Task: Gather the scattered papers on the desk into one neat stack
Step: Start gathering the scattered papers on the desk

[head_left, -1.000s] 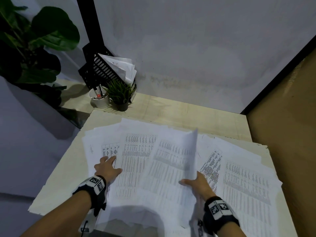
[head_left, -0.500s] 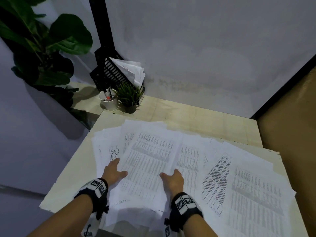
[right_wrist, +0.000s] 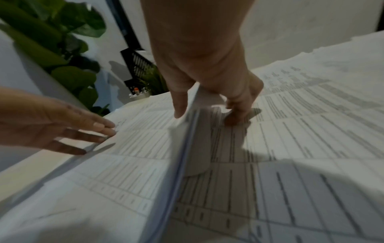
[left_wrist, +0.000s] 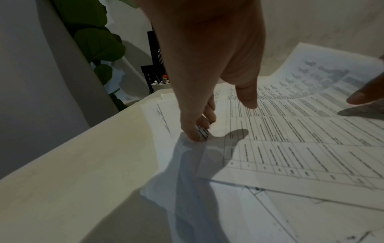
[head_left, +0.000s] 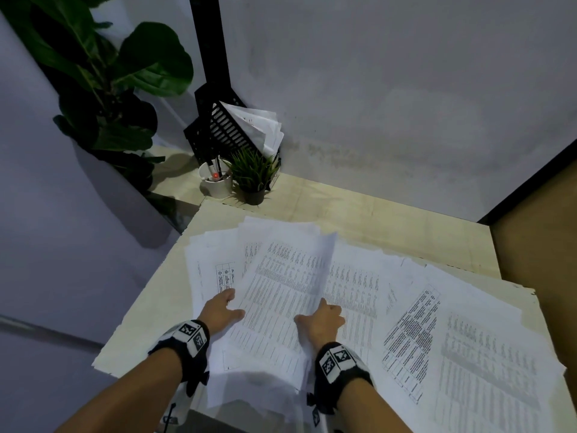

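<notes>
The right hand grips the right edge of a lifted sheaf of printed sheets, thumb on top and fingers underneath, so that edge curls up off the layer below. The left hand pinches the sheaf's left edge, fingertips curled round it, thumb over the print. The sheaf sits near the desk's front-left corner. More papers lie fanned and overlapping from there to the right edge, thin white sheets with dense tables in black print; some overhang the front edge. The desk is pale, matt, wood-grained. At the back-left corner a white cup holds pens, one with a red tip; just beside it stands a small spiky plant in a dark pot. Behind them a black slotted tray holds white sheets, tilted.
</notes>
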Demonstrator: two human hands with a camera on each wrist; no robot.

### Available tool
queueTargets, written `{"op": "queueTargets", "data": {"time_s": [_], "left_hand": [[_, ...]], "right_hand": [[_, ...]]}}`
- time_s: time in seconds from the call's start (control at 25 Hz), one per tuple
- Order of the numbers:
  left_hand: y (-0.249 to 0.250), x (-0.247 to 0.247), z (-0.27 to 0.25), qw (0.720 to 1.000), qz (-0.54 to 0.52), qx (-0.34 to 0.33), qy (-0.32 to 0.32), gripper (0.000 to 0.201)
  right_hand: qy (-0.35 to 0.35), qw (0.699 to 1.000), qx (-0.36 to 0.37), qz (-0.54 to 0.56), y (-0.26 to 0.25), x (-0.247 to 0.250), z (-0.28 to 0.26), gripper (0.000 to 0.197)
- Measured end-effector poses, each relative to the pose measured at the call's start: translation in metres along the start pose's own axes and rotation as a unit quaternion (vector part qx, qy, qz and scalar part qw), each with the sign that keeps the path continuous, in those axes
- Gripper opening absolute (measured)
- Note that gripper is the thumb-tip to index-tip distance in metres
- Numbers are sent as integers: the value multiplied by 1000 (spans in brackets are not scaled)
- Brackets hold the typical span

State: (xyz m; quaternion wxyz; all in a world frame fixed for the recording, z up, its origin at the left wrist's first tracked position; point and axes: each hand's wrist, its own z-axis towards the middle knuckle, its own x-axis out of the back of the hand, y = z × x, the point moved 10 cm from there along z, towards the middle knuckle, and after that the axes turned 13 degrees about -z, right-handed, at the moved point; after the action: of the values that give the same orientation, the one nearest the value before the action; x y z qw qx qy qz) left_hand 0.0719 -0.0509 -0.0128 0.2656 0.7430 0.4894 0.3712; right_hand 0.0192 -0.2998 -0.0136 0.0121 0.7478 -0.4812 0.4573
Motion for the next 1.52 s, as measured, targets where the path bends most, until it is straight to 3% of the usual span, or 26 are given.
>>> {"op": "queueTargets", "data": {"time_s": [0.08,0.2,0.36,0.48,0.72,0.76,0.84,0.88,0.96,1.12,1.16,1.24,1.28,1.36,1.44,1.52], "left_hand": [[2,-1,0,1000,-29,7,-1,67],[-2,-1,1,998,-48,37,2,65],[-8,-10,5,991,-114,70,6,68],[-7,-11,0,997,-34,63,23,64],[-19,8,-2,993,86,45,68,73],[-14,13,-6,992,80,31,92,77],[2,15,-14,994,-45,-7,104,89],[12,10,-15,987,-139,-37,74,96],[35,-10,-24,966,-252,-54,-14,103],[99,-33,-43,958,-247,-109,-92,62],[119,-38,-53,954,-244,-131,-118,64],[165,-50,-77,931,-253,-186,-186,66],[184,-53,-89,917,-263,-212,-212,63],[214,-52,-107,904,-265,-257,-218,66],[227,-54,-114,902,-241,-290,-210,74],[222,-64,-114,911,-214,-282,-212,75]], "right_hand": [[-27,996,20,79,-5,-8,0,44],[-31,988,19,147,-6,-5,-2,21],[-60,979,20,192,-11,-4,-7,35],[-138,959,5,246,-8,-12,-11,25],[-143,975,85,148,-2,3,-6,16],[-129,975,100,149,3,18,-7,8],[-98,972,118,175,19,50,-8,7],[-93,969,125,190,29,60,-8,5],[-89,968,125,198,45,77,-13,32],[-34,962,122,241,53,120,-24,74],[-10,957,119,265,52,138,-29,81],[32,935,180,305,40,174,-36,92],[57,920,214,324,32,191,-45,86],[68,897,263,350,16,210,-65,42],[78,883,307,348,5,223,-77,40],[82,881,315,343,7,223,-80,42]]}}
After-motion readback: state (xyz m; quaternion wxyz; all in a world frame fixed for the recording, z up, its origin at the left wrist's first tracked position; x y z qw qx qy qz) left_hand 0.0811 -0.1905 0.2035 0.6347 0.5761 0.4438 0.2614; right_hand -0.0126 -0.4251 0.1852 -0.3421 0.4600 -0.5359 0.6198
